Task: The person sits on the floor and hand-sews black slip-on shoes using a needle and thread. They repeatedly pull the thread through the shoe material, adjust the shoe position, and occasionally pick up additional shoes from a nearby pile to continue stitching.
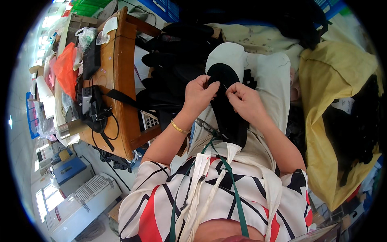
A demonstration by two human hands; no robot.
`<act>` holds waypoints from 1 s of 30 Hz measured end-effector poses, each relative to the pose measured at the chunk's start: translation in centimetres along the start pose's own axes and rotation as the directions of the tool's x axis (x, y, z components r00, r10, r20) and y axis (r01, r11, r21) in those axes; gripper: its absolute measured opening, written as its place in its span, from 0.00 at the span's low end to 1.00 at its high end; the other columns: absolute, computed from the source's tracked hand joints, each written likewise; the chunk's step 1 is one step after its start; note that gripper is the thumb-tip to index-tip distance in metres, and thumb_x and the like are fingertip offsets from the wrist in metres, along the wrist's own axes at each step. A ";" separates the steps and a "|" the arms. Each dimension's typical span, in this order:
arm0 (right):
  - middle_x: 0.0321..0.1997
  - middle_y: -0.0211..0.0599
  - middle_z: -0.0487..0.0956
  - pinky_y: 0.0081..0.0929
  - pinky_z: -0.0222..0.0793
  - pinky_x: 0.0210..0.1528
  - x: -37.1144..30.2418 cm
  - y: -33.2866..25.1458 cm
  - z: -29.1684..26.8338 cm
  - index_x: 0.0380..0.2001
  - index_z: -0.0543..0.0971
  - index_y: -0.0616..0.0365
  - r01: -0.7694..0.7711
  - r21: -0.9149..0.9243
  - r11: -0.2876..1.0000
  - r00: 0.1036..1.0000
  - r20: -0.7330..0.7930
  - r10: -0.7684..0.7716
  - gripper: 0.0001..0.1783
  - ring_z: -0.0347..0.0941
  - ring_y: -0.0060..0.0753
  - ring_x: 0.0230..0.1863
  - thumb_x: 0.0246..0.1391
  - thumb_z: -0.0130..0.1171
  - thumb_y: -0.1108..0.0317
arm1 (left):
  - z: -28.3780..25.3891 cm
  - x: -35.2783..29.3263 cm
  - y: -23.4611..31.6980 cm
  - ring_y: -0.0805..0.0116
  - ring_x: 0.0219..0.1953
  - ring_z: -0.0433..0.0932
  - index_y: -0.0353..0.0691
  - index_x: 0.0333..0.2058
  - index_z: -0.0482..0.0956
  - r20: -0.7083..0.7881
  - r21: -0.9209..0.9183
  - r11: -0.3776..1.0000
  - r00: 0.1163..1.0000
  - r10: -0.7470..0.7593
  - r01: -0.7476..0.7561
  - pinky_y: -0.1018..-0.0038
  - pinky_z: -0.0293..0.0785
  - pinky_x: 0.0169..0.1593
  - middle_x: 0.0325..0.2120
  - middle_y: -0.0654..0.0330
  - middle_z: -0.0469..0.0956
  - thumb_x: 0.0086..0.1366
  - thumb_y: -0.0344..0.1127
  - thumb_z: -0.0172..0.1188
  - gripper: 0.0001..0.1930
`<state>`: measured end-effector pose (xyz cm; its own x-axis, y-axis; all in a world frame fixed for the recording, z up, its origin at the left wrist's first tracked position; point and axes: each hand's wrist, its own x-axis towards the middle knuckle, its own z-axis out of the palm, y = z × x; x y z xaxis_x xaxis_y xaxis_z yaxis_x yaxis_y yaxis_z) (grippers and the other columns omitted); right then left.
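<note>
Across my lap lies a long black fabric piece (pixel 227 117) with a rounded far end, shaped like a sock or a shoe upper; I cannot tell which. My left hand (pixel 199 92) pinches its left edge between thumb and fingers. On the other side, my right hand (pixel 244 101) has thumb and fingertips pressed together right over the piece. A thin pale sliver shows by those fingertips, too small to name. Dark metal snips (pixel 206 126) hang at my waist by a green cord (pixel 229 167). White cloth (pixel 272 76) covers my legs beneath the work.
Similar black pieces (pixel 169 60) are piled at the left. Beyond them stands a wooden table (pixel 125 80) with a black strap (pixel 121 98), an orange bag (pixel 66 70) and a small grey device (pixel 86 97). At the right, a yellow sack (pixel 318 133) holds black material (pixel 358 129).
</note>
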<state>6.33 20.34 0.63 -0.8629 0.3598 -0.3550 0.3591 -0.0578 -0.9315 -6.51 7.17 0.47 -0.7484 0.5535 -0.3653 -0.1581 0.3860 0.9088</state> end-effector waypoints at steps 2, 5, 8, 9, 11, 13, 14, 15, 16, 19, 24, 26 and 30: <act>0.21 0.31 0.76 0.22 0.66 0.26 0.1 0.0 0.0 0.32 0.76 0.63 -0.037 0.039 0.999 0.999 0.011 0.036 0.06 0.68 0.20 0.20 0.56 0.55 0.71 | -0.1 0.0 -0.4 0.82 0.19 0.72 0.32 0.27 0.77 -0.001 0.004 1.000 1.000 0.023 -0.023 0.81 0.69 0.24 0.17 0.65 0.76 0.60 0.35 0.65 0.11; 0.21 0.32 0.76 0.23 0.66 0.27 0.4 -0.4 -0.1 0.31 0.77 0.63 -0.074 0.063 0.995 0.997 0.040 0.071 0.05 0.69 0.19 0.22 0.56 0.55 0.71 | -0.2 0.0 -0.8 0.83 0.20 0.73 0.33 0.29 0.78 0.008 0.014 0.999 0.999 0.046 -0.046 0.82 0.69 0.25 0.18 0.66 0.76 0.61 0.35 0.65 0.10; 0.21 0.32 0.77 0.24 0.67 0.27 0.7 -0.6 -0.3 0.31 0.78 0.63 -0.066 -0.005 0.998 0.996 0.064 0.066 0.06 0.69 0.20 0.22 0.54 0.55 0.71 | -0.4 -0.1 -0.9 0.83 0.22 0.74 0.35 0.33 0.80 0.026 0.029 0.999 0.999 0.041 -0.042 0.84 0.70 0.26 0.21 0.67 0.78 0.63 0.34 0.64 0.08; 0.20 0.29 0.75 0.22 0.65 0.25 0.8 -0.4 -0.3 0.32 0.77 0.62 -0.046 -0.023 0.999 0.996 0.078 0.048 0.06 0.68 0.18 0.21 0.55 0.55 0.71 | -0.5 -0.2 -0.9 0.83 0.22 0.74 0.35 0.33 0.80 0.025 0.036 0.998 0.999 0.045 -0.046 0.84 0.70 0.26 0.21 0.67 0.78 0.63 0.34 0.64 0.08; 0.20 0.23 0.72 0.18 0.61 0.21 0.9 0.1 -0.4 0.34 0.77 0.62 -0.003 -0.058 0.998 0.994 0.107 0.010 0.05 0.64 0.13 0.19 0.57 0.54 0.72 | -0.5 -0.2 -0.9 0.83 0.22 0.74 0.34 0.33 0.80 0.025 0.044 0.998 0.998 0.052 -0.053 0.84 0.70 0.26 0.21 0.67 0.78 0.63 0.34 0.64 0.08; 0.20 0.23 0.72 0.18 0.61 0.21 0.9 0.0 -0.4 0.35 0.77 0.62 -0.003 -0.062 0.998 0.994 0.113 0.010 0.06 0.64 0.13 0.19 0.56 0.54 0.72 | -0.5 -0.2 -0.9 0.83 0.22 0.75 0.34 0.33 0.80 0.024 0.045 0.997 0.998 0.055 -0.056 0.84 0.71 0.26 0.21 0.67 0.78 0.62 0.34 0.64 0.08; 0.20 0.23 0.72 0.18 0.61 0.21 0.8 0.0 -0.4 0.35 0.77 0.62 -0.002 -0.064 0.998 0.993 0.116 0.010 0.06 0.64 0.13 0.19 0.56 0.54 0.72 | -0.5 -0.2 -0.9 0.83 0.21 0.74 0.33 0.32 0.79 0.013 0.028 0.998 0.998 0.057 -0.058 0.83 0.70 0.26 0.20 0.67 0.77 0.62 0.35 0.64 0.09; 0.20 0.23 0.72 0.18 0.61 0.22 0.7 -0.2 -0.5 0.35 0.77 0.62 -0.012 -0.061 0.998 0.992 0.121 0.019 0.06 0.65 0.13 0.19 0.56 0.54 0.72 | -0.3 -0.3 -0.8 0.83 0.20 0.73 0.32 0.30 0.78 0.002 0.011 0.998 0.998 0.059 -0.059 0.82 0.69 0.25 0.18 0.66 0.76 0.61 0.35 0.65 0.11; 0.20 0.23 0.72 0.18 0.61 0.22 0.6 -0.4 -0.5 0.35 0.77 0.63 -0.021 -0.058 0.998 0.992 0.126 0.028 0.06 0.65 0.13 0.19 0.56 0.54 0.72 | -0.3 -0.3 -0.6 0.83 0.20 0.72 0.31 0.28 0.77 -0.009 -0.005 0.998 0.998 0.061 -0.061 0.81 0.68 0.24 0.16 0.66 0.75 0.60 0.36 0.65 0.12; 0.20 0.26 0.73 0.20 0.62 0.22 0.8 -0.3 -0.4 0.36 0.78 0.63 0.001 -0.096 0.995 0.994 0.111 0.010 0.07 0.65 0.15 0.19 0.56 0.54 0.72 | -0.3 -0.4 -0.3 0.81 0.20 0.73 0.30 0.29 0.78 0.006 0.001 0.999 0.999 0.040 -0.040 0.81 0.69 0.24 0.17 0.65 0.76 0.60 0.36 0.65 0.12; 0.25 0.46 0.80 0.39 0.72 0.30 0.3 -0.1 0.2 0.36 0.76 0.59 0.186 -0.343 0.921 0.982 0.030 -0.187 0.06 0.78 0.46 0.28 0.57 0.54 0.69 | -0.7 0.2 0.5 0.79 0.20 0.76 0.35 0.28 0.77 0.096 -0.021 0.990 0.986 -0.135 0.138 0.82 0.72 0.24 0.20 0.65 0.77 0.62 0.36 0.64 0.10; 0.25 0.45 0.79 0.43 0.71 0.28 0.1 1.2 1.0 0.36 0.73 0.56 0.260 -0.503 0.824 0.953 -0.001 -0.302 0.05 0.78 0.50 0.27 0.58 0.54 0.69 | -1.0 0.7 0.7 0.78 0.20 0.76 0.38 0.28 0.78 0.155 -0.069 0.974 0.967 -0.201 0.214 0.82 0.72 0.24 0.21 0.65 0.77 0.62 0.35 0.63 0.08; 0.23 0.42 0.79 0.45 0.70 0.26 0.4 2.2 1.5 0.36 0.70 0.54 0.353 -0.595 0.722 0.894 -0.014 -0.448 0.04 0.77 0.51 0.25 0.60 0.54 0.68 | -1.4 1.2 0.6 0.77 0.19 0.76 0.39 0.28 0.77 0.239 -0.117 0.953 0.940 -0.245 0.278 0.81 0.73 0.22 0.20 0.65 0.77 0.63 0.35 0.63 0.07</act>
<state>6.24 18.94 -1.70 -0.9274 0.3601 0.1012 0.1662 0.6392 -0.7509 -8.41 7.06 0.82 -0.5109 0.6016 -0.6141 -0.4347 0.4355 0.7883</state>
